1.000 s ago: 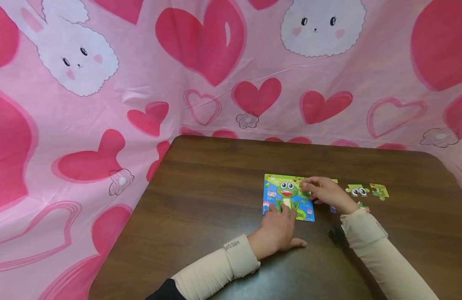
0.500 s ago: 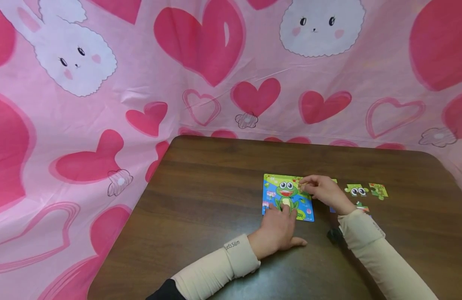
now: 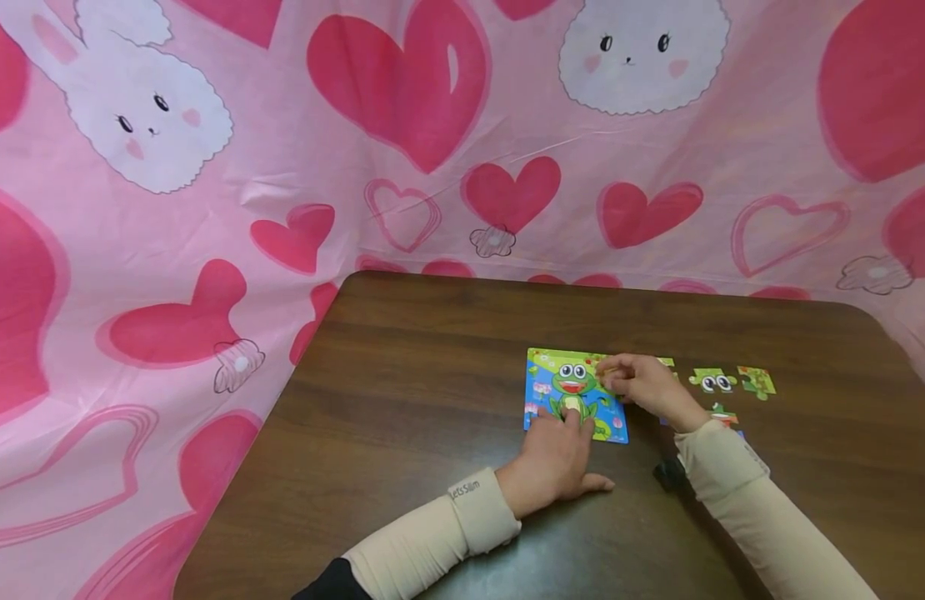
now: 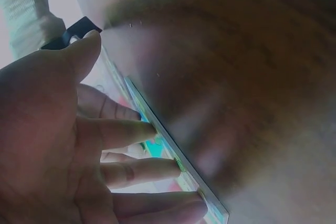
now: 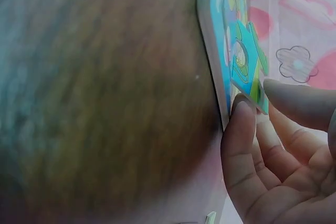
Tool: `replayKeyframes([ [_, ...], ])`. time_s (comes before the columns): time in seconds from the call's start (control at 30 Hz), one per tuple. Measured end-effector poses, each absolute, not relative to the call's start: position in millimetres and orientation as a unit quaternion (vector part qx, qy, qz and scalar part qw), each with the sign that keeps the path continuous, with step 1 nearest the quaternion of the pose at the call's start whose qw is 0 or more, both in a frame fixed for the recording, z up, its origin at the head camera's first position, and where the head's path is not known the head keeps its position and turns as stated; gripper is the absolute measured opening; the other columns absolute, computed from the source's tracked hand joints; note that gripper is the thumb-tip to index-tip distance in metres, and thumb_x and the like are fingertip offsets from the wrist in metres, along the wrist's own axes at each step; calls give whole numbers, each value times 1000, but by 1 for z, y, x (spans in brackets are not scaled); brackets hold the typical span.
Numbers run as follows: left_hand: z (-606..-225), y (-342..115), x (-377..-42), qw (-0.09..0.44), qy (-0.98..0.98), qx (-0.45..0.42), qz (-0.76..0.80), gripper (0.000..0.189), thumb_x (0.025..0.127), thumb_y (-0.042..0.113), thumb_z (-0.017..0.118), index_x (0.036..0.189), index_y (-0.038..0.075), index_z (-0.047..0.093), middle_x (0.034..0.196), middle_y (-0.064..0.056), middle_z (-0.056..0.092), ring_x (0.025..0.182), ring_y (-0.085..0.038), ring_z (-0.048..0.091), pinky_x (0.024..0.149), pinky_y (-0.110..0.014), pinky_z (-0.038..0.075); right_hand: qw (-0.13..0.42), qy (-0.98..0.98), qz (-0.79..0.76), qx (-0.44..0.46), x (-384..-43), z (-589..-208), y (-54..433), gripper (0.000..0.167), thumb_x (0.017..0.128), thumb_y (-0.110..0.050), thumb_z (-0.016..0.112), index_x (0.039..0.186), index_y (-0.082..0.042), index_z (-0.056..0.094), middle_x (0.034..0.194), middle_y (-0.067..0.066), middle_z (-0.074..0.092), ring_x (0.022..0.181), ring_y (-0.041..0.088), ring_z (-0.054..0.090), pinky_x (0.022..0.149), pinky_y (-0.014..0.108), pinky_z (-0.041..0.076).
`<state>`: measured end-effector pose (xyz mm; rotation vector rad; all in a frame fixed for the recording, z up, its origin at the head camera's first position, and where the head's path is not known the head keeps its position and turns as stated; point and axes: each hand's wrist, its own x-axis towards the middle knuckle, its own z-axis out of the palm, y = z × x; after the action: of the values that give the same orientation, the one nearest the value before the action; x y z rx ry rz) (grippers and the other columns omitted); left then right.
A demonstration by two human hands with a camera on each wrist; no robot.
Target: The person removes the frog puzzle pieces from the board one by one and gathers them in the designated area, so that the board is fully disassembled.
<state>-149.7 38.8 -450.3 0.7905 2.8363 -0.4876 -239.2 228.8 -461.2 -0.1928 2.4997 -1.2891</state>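
Note:
A frog jigsaw puzzle board [image 3: 536, 400] lies on the table. My left hand [image 3: 556, 467] rests on its near edge with fingers extended, the thumb out to the right over the wood. Those fingertips touch the face of the board [image 4: 181, 169] in the left wrist view. At the board's upper right, my right hand [image 3: 646, 387] pinches a puzzle piece [image 5: 249, 64] between thumb and fingers. Blue and green show on this piece, which stands tilted against the board [image 5: 214, 24] in the right wrist view. From the head view, the right hand mostly hides the piece.
Right of the board lie loose puzzle pieces: one with frog eyes [image 3: 713, 381], a green and orange corner piece [image 3: 758, 381], and another [image 3: 725, 414] partly behind the right wrist. A black device [image 3: 668, 475] sits under the right cuff. A pink heart-print curtain [image 3: 432, 217] hangs behind the brown table [image 3: 402, 400].
My right hand stays at the board's upper right with the puzzle piece, shifting only slightly. The left hand holds the same place on the board.

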Motion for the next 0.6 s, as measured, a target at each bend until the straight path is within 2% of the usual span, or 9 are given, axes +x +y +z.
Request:
replayKeyframes([
  [0.1, -451, 39, -150, 75, 948, 263, -163, 91, 82, 91, 36, 150, 31, 45, 143, 1, 55, 120, -32, 65, 73, -29, 56, 163, 873, -454, -67, -239, -462, 229, 30, 99, -7, 62, 127, 5, 63, 106, 18, 72, 86, 18, 65, 72, 31, 58],
  [0.33, -451, 39, -152, 72, 949, 265, -154, 86, 82, 90, 38, 146, 33, 48, 140, 3, 58, 101, -23, 68, 67, -27, 51, 175, 863, -470, -54, -241, -460, 230, 29, 101, -12, 61, 125, 5, 63, 114, 18, 72, 88, 16, 65, 76, 33, 59],
  [0.6, -449, 39, -151, 68, 949, 266, -158, 85, 82, 90, 40, 144, 33, 50, 138, 3, 59, 94, -18, 69, 66, -27, 49, 180, 856, -483, -42, -241, -458, 230, 31, 103, -16, 60, 127, 4, 63, 116, 18, 71, 91, 17, 66, 77, 34, 60],
])
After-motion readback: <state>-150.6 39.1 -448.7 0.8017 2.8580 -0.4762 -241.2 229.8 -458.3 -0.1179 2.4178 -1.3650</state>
